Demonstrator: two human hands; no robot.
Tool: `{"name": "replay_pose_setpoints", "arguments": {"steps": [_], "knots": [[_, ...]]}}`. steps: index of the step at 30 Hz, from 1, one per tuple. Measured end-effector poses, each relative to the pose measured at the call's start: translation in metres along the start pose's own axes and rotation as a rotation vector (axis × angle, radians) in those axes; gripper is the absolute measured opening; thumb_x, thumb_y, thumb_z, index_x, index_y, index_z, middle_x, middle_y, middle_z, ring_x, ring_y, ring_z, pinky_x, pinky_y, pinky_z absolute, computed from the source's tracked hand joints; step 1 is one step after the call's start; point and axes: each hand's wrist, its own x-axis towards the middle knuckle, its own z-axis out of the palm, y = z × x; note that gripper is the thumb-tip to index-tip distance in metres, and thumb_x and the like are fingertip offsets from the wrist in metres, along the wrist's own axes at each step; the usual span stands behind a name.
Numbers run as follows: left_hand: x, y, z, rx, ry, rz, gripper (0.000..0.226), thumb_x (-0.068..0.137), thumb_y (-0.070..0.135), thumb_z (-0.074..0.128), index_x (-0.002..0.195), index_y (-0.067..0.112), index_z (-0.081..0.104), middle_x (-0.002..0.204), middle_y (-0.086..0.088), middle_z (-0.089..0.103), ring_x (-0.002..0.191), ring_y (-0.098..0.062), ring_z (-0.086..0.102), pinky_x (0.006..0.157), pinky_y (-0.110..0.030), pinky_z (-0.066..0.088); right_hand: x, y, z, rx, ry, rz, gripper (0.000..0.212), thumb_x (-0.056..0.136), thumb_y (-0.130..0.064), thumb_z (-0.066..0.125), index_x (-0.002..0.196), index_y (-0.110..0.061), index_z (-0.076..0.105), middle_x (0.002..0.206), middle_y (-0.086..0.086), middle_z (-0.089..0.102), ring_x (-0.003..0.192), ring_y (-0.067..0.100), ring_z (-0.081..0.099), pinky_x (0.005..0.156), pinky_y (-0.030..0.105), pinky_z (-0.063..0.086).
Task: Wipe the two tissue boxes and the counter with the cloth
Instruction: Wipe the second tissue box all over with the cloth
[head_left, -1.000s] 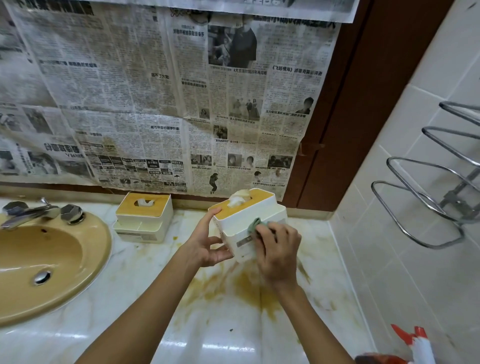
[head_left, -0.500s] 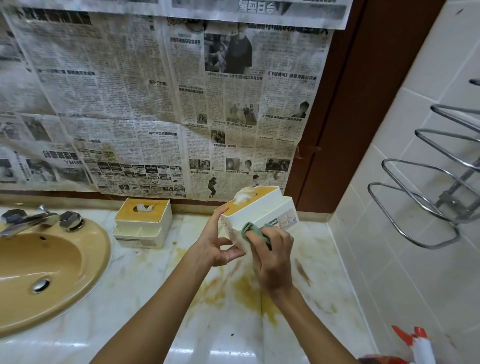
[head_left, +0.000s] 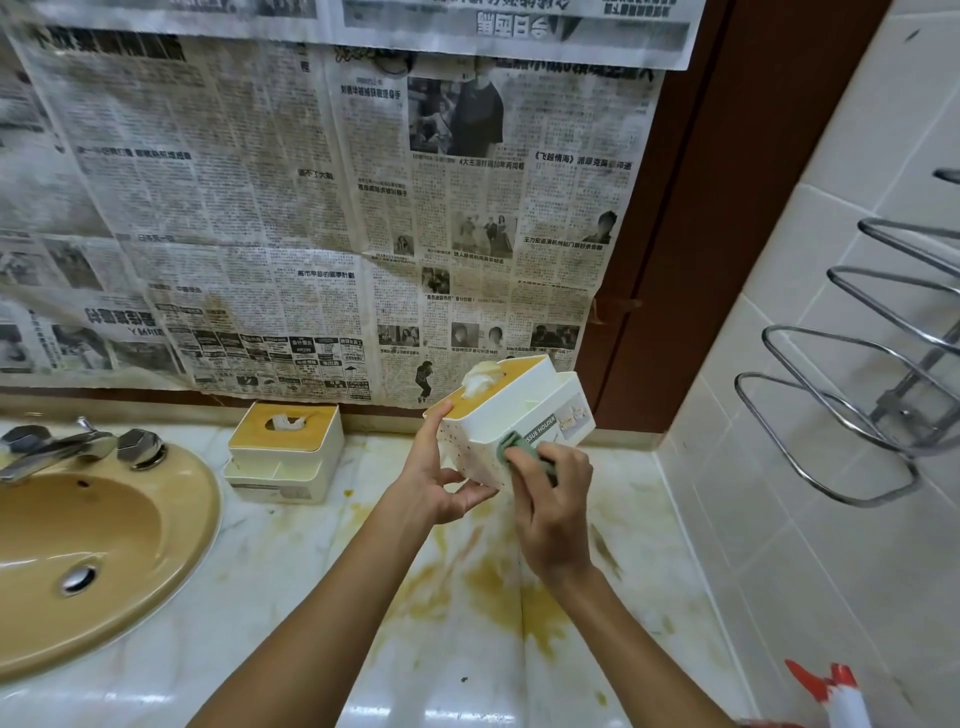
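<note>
Most of the green cloth (head_left: 511, 448) is hidden under the curled fingers of the right hand (head_left: 553, 514); only a small fold shows, pressed against the label side of the lifted tissue box (head_left: 519, 410) right of centre. The left hand (head_left: 441, 483) grips that box at its near end, thumb on top and fingers beneath, holding it tilted above the table (head_left: 363, 613). The box's underside cannot be seen. The second tissue box (head_left: 285, 452) stands on the table left of centre, against the back wall, well apart from both hands.

At the lower right, a spray bottle (head_left: 841, 696) is cut off by the frame, showing only its red trigger and white neck. The tan sink (head_left: 104, 545) and its faucet (head_left: 67, 447) run off the left edge, and a wire rack (head_left: 857, 405) on the tiled wall runs off the right. Yellow stains (head_left: 498, 587) mark the table below the hands. Newspaper (head_left: 311, 208) covers the wall behind, its small print blurred.
</note>
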Motion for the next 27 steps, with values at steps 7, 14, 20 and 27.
{"name": "replay_pose_setpoints", "arguments": {"steps": [7, 14, 20, 27], "knots": [[-0.001, -0.003, 0.0, 0.018, 0.011, 0.034, 0.082, 0.063, 0.057, 0.091, 0.115, 0.0, 0.061, 0.125, -0.019, 0.059, 0.106, -0.044, 0.069, 0.068, -0.06, 0.063, 0.0, 0.015, 0.0, -0.043, -0.096, -0.147, 0.029, 0.092, -0.007, 0.065, 0.117, -0.021, 0.062, 0.111, 0.007, 0.046, 0.096, 0.029, 0.051, 0.078, 0.038, 0.043], [0.001, -0.003, -0.002, 0.007, 0.006, 0.032, 0.075, 0.066, 0.053, 0.09, 0.112, 0.004, 0.058, 0.119, -0.014, 0.058, 0.113, -0.041, 0.065, 0.078, -0.06, 0.062, 0.022, 0.03, 0.002, 0.114, 0.011, 0.459, 0.02, 0.1, -0.008, 0.058, 0.118, -0.01, 0.068, 0.106, 0.0, 0.044, 0.094, 0.021, 0.054, 0.081, 0.043, 0.054], [0.006, -0.001, 0.004, 0.055, -0.008, 0.052, 0.071, 0.07, 0.053, 0.087, 0.113, 0.002, 0.062, 0.107, -0.013, 0.059, 0.111, -0.039, 0.066, 0.092, -0.06, 0.058, 0.004, -0.005, -0.004, 0.164, -0.107, 0.107, 0.025, 0.093, -0.005, 0.065, 0.117, -0.014, 0.066, 0.104, 0.009, 0.048, 0.089, 0.026, 0.054, 0.073, 0.034, 0.051], [0.004, -0.001, 0.004, 0.09, 0.029, 0.12, 0.046, 0.08, 0.049, 0.081, 0.097, 0.011, 0.063, 0.095, -0.012, 0.06, 0.1, -0.032, 0.064, 0.102, -0.056, 0.054, 0.014, 0.0, -0.016, 0.173, -0.052, 0.107, 0.023, 0.099, -0.007, 0.057, 0.12, -0.017, 0.058, 0.113, 0.011, 0.059, 0.097, 0.025, 0.061, 0.079, 0.032, 0.053]]}}
